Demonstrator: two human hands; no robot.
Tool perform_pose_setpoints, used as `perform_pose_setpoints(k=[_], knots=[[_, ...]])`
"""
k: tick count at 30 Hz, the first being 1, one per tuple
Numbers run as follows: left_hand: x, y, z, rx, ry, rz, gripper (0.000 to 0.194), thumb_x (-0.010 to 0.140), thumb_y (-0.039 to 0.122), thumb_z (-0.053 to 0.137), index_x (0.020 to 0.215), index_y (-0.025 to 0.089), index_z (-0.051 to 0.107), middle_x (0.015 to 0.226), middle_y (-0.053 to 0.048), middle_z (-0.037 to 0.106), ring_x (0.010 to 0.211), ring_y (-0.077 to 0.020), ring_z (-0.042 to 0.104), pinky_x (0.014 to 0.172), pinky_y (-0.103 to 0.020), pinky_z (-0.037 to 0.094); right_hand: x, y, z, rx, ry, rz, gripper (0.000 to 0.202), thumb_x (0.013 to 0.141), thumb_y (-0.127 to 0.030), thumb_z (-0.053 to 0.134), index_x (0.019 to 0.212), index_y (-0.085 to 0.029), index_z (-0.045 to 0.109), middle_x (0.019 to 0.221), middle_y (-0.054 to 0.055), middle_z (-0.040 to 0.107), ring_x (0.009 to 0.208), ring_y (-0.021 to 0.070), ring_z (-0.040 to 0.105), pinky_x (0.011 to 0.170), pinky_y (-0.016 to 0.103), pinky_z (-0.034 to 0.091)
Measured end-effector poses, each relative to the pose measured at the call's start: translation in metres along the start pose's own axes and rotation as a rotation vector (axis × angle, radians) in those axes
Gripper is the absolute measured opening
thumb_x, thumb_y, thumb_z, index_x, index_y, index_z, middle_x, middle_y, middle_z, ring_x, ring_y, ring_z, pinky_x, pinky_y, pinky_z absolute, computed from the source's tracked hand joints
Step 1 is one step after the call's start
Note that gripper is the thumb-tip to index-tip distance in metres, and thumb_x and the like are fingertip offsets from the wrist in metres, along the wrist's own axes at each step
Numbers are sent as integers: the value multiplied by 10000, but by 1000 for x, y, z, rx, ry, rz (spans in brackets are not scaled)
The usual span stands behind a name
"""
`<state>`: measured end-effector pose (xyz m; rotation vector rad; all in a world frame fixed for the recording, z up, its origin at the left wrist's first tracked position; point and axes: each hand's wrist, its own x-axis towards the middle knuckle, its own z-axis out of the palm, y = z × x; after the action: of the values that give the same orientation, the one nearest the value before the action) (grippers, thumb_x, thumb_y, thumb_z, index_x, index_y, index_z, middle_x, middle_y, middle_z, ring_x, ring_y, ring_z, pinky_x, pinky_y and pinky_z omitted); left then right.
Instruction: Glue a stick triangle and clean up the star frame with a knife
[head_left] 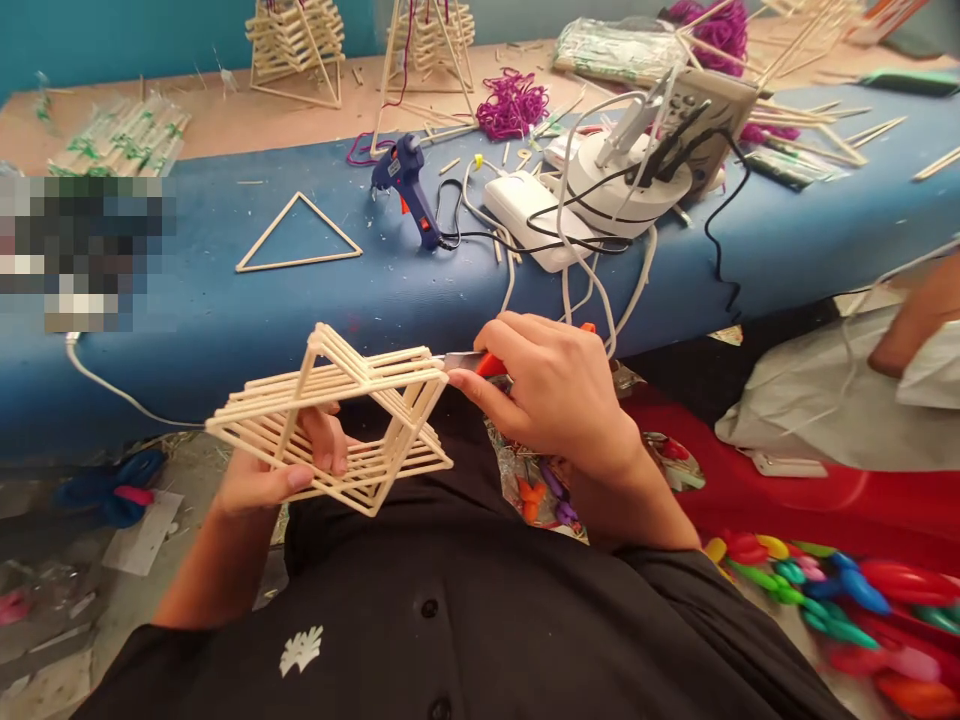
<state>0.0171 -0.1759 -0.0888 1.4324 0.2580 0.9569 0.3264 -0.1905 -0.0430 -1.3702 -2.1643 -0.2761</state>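
My left hand [281, 465] is closed around the lower left of a star-shaped frame of stacked wooden sticks [367, 375], its fingers reaching inside the bars. The frame is held above my lap, in front of the table edge. In my right hand [559, 390] is a pair of orange-handled scissors [491, 364]; most of the handle is hidden by the palm. The metal tip points left and meets the frame's right corner. On the table beyond lies a flat stick triangle [300, 262]. A blue glue gun [412, 190] rests to the right of it.
A white power strip [536, 215] and a round white base [626, 190] sit among tangled cables. Purple yarn [512, 105], bagged sticks [124, 138] and a finished-looking stick lantern [295, 50] are at the back. Colourful balloons [847, 590] lie low right. Another person's arm [919, 315] shows at right.
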Motion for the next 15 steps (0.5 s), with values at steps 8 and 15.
perform_pose_setpoints(k=[8,15], knots=[[33,10,-23,-169,94,-77,268,938,364,776,1137,215,675,720,25,543,683,-165,612,691,-335,637,48,-1,12,38,114,10,378,1092,-548,597,923,-214,646,767,8,657,674,176,572,662,332,379],[26,-19,-29,-101,77,-54,250,967,409,742,879,227,595,711,23,516,679,-170,567,940,-455,631,70,2,22,-20,43,-115,282,1089,-404,551,927,-198,654,744,7,602,642,169,497,635,335,383]])
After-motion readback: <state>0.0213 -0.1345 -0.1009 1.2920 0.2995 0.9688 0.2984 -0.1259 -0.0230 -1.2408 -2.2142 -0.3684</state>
